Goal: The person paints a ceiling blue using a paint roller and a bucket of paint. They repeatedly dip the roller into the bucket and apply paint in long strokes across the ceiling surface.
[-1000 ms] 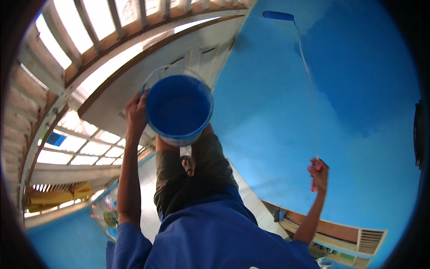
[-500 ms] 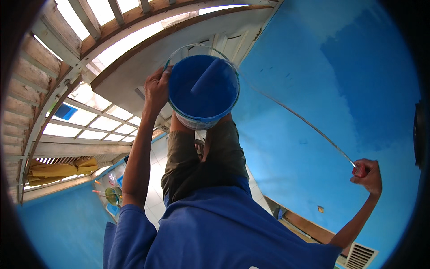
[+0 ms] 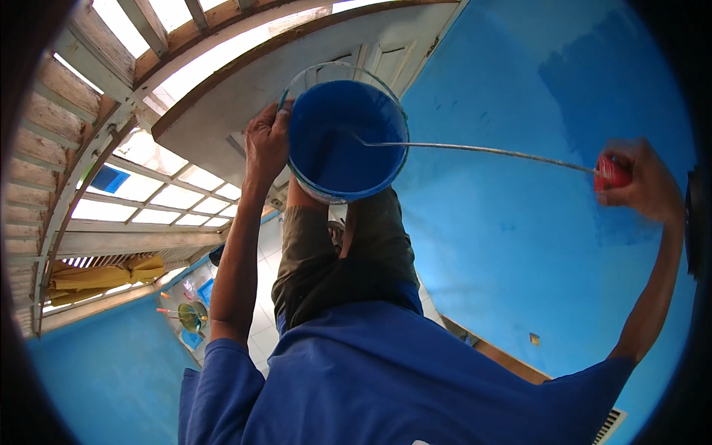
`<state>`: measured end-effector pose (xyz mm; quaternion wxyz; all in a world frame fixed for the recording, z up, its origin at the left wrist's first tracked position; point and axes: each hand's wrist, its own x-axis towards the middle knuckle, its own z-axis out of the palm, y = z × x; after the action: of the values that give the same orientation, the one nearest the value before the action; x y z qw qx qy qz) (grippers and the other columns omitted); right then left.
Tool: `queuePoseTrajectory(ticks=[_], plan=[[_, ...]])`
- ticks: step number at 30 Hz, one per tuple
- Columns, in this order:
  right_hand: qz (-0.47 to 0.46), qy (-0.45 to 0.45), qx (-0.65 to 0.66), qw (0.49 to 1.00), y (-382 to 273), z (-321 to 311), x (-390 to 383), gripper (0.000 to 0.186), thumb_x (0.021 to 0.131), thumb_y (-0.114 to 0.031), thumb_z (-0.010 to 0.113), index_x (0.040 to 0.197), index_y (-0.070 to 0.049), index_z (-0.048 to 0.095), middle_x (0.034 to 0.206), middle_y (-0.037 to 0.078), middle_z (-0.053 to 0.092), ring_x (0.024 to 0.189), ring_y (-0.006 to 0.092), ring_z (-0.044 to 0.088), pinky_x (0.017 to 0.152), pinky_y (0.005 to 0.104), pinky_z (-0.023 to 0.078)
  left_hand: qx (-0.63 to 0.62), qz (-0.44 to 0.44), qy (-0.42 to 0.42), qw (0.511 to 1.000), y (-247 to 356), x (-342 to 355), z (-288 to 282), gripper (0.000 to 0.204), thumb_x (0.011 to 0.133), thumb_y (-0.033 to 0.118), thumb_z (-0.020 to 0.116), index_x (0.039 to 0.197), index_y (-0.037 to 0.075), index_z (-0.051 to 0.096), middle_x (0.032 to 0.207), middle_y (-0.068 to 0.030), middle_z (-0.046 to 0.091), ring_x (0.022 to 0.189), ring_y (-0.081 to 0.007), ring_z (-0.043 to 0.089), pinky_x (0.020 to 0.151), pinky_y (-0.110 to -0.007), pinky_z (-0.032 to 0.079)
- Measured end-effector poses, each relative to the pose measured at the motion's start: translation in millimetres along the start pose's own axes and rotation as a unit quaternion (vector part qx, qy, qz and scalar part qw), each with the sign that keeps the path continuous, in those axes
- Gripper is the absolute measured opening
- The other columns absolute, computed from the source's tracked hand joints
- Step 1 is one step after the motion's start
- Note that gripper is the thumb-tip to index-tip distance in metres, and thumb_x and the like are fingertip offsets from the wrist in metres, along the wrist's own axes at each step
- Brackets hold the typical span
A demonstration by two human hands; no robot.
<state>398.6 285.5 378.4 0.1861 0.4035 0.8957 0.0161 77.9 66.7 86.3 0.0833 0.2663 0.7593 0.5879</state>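
My left hand [image 3: 267, 144] is closed on the left side of a paint bucket [image 3: 331, 197], its thumb near the rim. The bucket is held up in front of my legs, with blue paint inside and its wire handle raised at the far side. Off to the right, my right hand [image 3: 641, 182], slightly blurred, is wrapped round the red grip of a paint roller [image 3: 482, 150]. The roller's thin metal rod runs left over the bucket's rim. Its roller head is down in the bucket and hard to tell from the blue paint.
On the right stands a light blue wall [image 3: 475, 237] with a darker blue painted patch [image 3: 593, 89]. A whitish door [image 3: 215, 111] leans across behind the bucket. At left are a paned window [image 3: 174, 199], a yellow cloth [image 3: 104, 278] and a round greenish container [image 3: 193, 317].
My right hand has moved up and outward with the roller grip. The rod has swung nearly level, and the roller head has gone lower into the bucket. The bucket has shifted slightly right.
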Motion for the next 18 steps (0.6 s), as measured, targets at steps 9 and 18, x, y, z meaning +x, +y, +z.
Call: queuePoseTrajectory(ticks=[9, 18], plan=[[-0.038, -0.001, -0.037, 0.999, -38, -23, 3, 0.040, 0.049, -0.018, 0.079, 0.079, -0.007, 0.056, 0.072, 0.007, 0.051, 0.062, 0.0194, 0.052, 0.059, 0.0281, 0.043, -0.013, -0.001, -0.004, 1.000, -2, 2, 1, 0.032, 0.088, 0.027, 0.048, 0.103, 0.004, 0.064, 0.083, -0.0124, 0.066, 0.078, -0.0162, 0.061, 0.072, -0.029, 0.046], [-0.035, 0.149, -0.096, 0.984, 5, 57, -43, 0.041, 0.051, -0.013, 0.078, 0.087, -0.007, 0.058, 0.089, 0.013, 0.061, 0.081, 0.0283, 0.057, 0.066, 0.0356, 0.047, -0.022, -0.018, -0.009, 1.000, -5, 11, -2, 0.031, 0.088, 0.027, 0.048, 0.100, 0.004, 0.065, 0.078, -0.0105, 0.065, 0.072, -0.0148, 0.059, 0.067, -0.028, 0.045]])
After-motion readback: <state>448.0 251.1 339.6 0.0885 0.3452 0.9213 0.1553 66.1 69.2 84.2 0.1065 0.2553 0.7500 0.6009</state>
